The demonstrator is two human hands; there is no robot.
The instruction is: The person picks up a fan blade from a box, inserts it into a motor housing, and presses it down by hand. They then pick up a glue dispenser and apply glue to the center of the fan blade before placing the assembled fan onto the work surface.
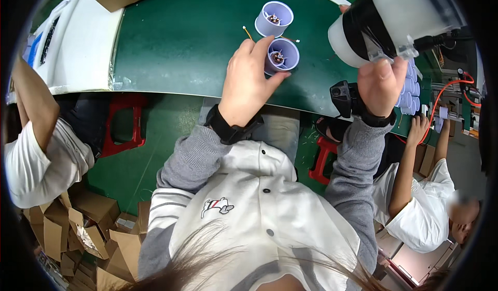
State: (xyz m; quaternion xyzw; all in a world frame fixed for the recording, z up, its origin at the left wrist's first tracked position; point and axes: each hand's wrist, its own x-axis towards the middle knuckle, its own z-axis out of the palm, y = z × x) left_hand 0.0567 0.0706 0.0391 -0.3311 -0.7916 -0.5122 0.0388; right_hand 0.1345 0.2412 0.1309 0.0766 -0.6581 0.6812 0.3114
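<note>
Left grip (248,77) curled around nearer lavender cup (285,57), on green table (176,47), right grip (381,89) wrapped about black-banded white cylinder (381,23)

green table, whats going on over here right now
At the green table, a person's left hand holds the near purple cup, with the far purple cup standing just beyond it, untouched. Each cup has a small part inside. The right hand seems to hold up a bulky white-and-black device. To the right, a co-worker's hand is near more purple cups.
</note>
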